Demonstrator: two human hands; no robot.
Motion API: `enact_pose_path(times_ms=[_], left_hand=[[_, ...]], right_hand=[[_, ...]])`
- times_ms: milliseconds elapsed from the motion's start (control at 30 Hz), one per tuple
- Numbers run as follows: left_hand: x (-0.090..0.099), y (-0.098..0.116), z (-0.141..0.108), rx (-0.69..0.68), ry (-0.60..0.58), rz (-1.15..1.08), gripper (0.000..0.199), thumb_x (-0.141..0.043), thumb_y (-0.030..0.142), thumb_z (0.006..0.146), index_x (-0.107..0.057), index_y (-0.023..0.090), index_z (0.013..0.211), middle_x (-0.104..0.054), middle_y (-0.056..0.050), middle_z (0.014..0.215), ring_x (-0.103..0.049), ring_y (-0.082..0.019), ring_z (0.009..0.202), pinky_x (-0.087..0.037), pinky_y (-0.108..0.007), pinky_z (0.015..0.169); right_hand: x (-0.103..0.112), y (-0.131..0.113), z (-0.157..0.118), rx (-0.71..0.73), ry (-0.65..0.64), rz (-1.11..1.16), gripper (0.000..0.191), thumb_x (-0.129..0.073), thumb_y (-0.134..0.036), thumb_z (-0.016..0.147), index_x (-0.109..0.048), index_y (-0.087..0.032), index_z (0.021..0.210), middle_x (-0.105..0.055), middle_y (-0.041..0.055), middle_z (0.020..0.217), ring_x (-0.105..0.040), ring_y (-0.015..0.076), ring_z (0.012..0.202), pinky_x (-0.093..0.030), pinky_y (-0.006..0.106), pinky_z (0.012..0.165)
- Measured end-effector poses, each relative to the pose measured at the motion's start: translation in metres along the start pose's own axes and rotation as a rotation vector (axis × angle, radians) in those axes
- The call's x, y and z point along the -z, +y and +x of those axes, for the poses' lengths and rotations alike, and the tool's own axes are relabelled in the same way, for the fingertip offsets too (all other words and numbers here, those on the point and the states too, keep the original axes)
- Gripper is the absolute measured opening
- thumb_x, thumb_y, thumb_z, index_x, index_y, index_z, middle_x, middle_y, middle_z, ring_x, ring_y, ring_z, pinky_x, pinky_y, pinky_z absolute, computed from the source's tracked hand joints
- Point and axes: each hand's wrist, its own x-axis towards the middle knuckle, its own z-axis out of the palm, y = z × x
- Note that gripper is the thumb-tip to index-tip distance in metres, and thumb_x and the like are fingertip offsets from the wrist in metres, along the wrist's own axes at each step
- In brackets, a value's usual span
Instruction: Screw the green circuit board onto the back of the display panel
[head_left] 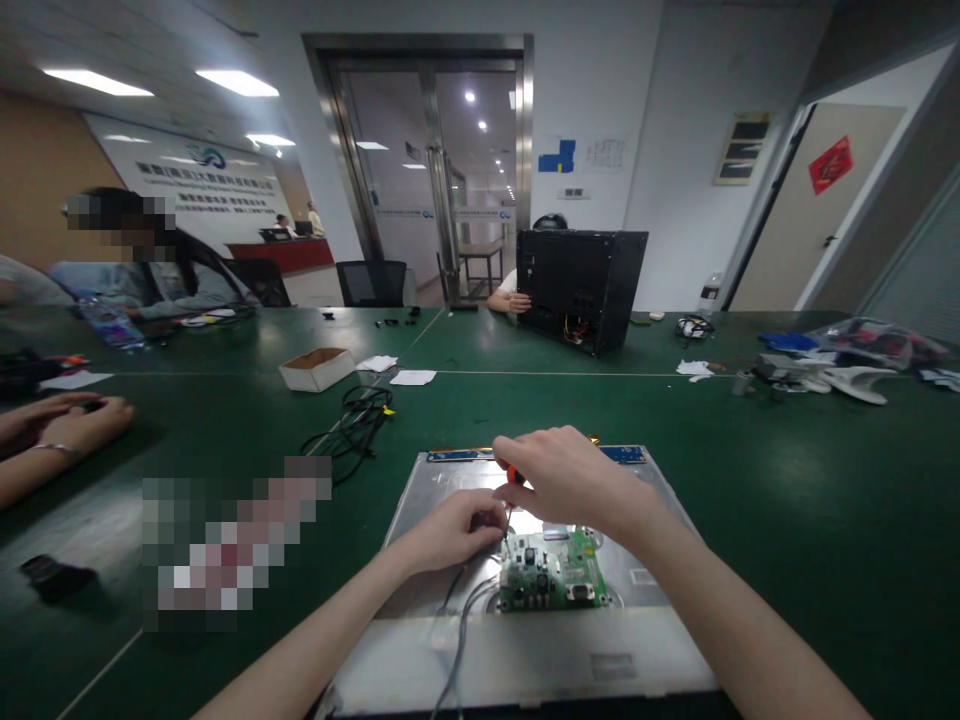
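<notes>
A flat metal-backed display panel [409, 600] lies in front of me, with a green circuit board [555, 570] on its back. My right hand [566, 475] is closed around a screwdriver [513, 474] with an orange-red handle. The shaft points down at the board's upper left corner. Beside that tip, my left hand [465, 525] has its fingers curled together; whatever they pinch is too small to make out. Thin grey cables [463, 640] run from the board's left side toward the panel's near edge. A blue strip board [626, 455] lines the far edge.
Black cables [349, 430] and a small open box [319, 370] lie beyond the panel to the left. Across the green table, a person's hand [514, 302] touches a black case [577, 285]. Another person's hands [82, 430] are at left. Bags and parts [847, 365] sit far right.
</notes>
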Motion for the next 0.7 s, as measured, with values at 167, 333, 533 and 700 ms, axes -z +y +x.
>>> enact_pose_path(times_ms=[167,333,533,700], left_hand=[[-0.002,-0.007,0.001,-0.011,0.005,0.004,0.007,-0.055,0.016,0.078,-0.061,0.016,0.081,-0.062,0.0,0.076,-0.054,-0.016,0.071,-0.043,-0.025,0.067],[-0.002,-0.009,0.001,-0.02,0.002,0.007,0.008,-0.055,0.016,0.077,-0.062,0.016,0.083,-0.063,0.0,0.077,-0.054,-0.016,0.071,-0.043,-0.025,0.066],[0.0,-0.002,0.0,-0.016,0.004,0.012,0.008,-0.055,0.014,0.077,-0.062,0.017,0.079,-0.062,0.001,0.074,-0.054,-0.015,0.068,-0.041,-0.024,0.064],[0.001,0.002,-0.001,-0.017,-0.005,0.012,0.008,-0.054,0.015,0.079,-0.061,0.017,0.076,-0.061,0.001,0.073,-0.054,-0.014,0.067,-0.041,-0.023,0.064]], right_hand=[[-0.002,0.001,-0.003,0.09,0.03,0.059,0.015,-0.053,-0.019,0.079,-0.052,-0.017,0.094,-0.064,0.0054,0.095,-0.055,0.015,0.069,-0.023,0.028,0.052],[-0.005,0.001,-0.001,0.101,0.018,0.062,0.016,-0.05,-0.018,0.081,-0.052,-0.018,0.096,-0.065,0.0043,0.095,-0.056,0.015,0.072,-0.023,0.028,0.052],[-0.002,0.0,0.004,0.014,0.009,-0.007,0.01,-0.055,-0.025,0.084,-0.054,-0.019,0.092,-0.067,0.002,0.083,-0.058,0.0151,0.066,-0.019,0.028,0.049],[-0.003,0.002,0.004,0.005,0.018,-0.007,0.014,-0.058,-0.032,0.085,-0.055,-0.019,0.088,-0.067,0.0012,0.078,-0.058,0.0153,0.065,-0.02,0.027,0.049]])
